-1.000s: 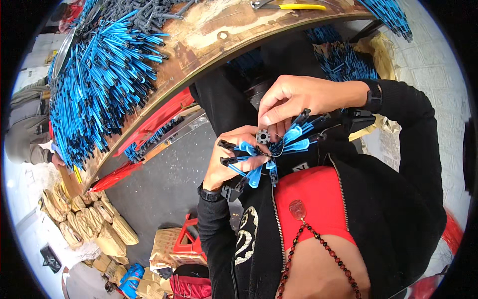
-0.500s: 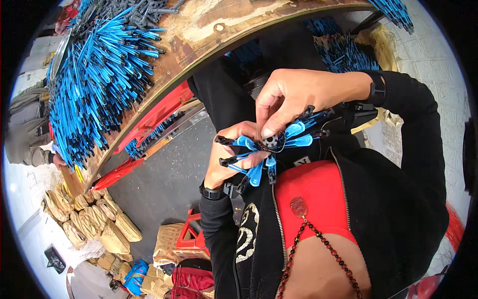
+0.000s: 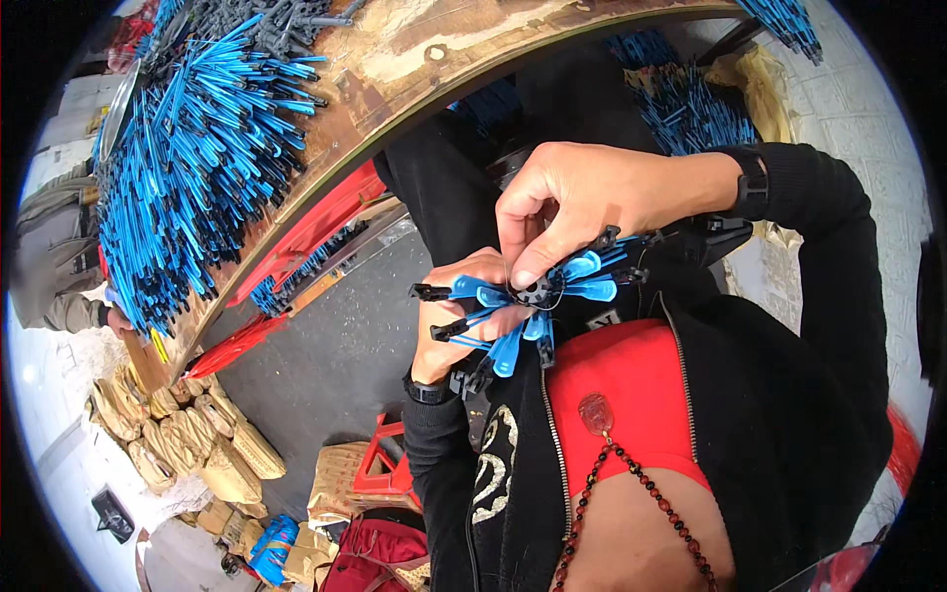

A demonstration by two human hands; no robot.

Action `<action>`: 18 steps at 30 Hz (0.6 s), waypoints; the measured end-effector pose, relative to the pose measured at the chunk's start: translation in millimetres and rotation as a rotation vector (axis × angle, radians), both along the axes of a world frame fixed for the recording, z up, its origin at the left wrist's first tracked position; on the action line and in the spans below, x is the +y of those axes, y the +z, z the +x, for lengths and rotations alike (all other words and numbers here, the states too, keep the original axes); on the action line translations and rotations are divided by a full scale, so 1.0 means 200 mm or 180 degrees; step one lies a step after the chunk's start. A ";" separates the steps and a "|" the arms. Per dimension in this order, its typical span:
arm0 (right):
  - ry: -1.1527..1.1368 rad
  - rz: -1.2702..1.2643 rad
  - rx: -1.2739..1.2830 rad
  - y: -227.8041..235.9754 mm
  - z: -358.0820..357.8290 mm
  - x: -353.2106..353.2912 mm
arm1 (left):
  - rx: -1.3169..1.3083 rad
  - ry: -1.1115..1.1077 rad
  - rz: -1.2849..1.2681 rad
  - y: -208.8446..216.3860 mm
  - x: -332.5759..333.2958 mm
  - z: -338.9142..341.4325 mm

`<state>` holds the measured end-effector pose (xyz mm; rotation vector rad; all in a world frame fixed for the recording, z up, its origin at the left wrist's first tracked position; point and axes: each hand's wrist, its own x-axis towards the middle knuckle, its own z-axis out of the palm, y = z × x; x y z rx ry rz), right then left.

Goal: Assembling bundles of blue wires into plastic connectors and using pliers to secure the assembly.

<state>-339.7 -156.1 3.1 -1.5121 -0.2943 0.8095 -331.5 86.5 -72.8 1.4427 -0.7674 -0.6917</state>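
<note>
Over my lap, my left hand [image 3: 434, 357] grips a round black notched hub [image 3: 534, 294] from below, its fingers curled and partly hidden. Blue ribs with black end clips [image 3: 595, 290], looking like umbrella ribs, fan out from the hub on several sides. A thin wire [image 3: 509, 268] loops around the hub. My right hand [image 3: 587, 202] comes in from above right, with thumb and index finger pinched at the hub's upper edge, where the wire rises. Whether the wire is between those fingertips is hard to see.
A worn wooden table [image 3: 395, 59] curves above my lap, carrying a big heap of blue ribs [image 3: 197, 178] and grey parts [image 3: 271, 30]. More blue ribs [image 3: 691, 116] lie beyond my right arm. A red stool [image 3: 380, 474], tan bundles [image 3: 212, 434] and another person [image 3: 49, 252] are at left.
Both hands and the hub have shifted slightly left and down. The ribs have turned and tilted a little. My right fingers remain pinched at the hub.
</note>
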 end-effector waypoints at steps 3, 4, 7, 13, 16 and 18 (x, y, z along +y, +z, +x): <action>-0.0051 0.0061 -0.0159 0.00 0.00 0.02 | -0.0065 0.0052 0.0083 0.01 0.01 -0.01; -0.0052 0.0049 -0.0162 0.00 0.00 0.02 | -0.0056 0.0090 0.0072 0.01 0.01 -0.01; -0.0052 0.0019 -0.0169 0.01 -0.01 0.02 | -0.0111 0.0115 0.0120 0.03 0.01 -0.01; -0.0019 -0.0052 -0.0316 0.03 -0.01 0.02 | -0.0187 -0.0021 0.0528 0.05 0.02 0.00; 0.0022 -0.0073 -0.0338 0.04 0.00 0.02 | -0.0205 -0.0002 0.0388 0.04 0.03 0.00; 0.0097 -0.0183 -0.0343 0.04 0.00 0.03 | -0.0218 0.0000 0.0311 0.03 0.03 -0.01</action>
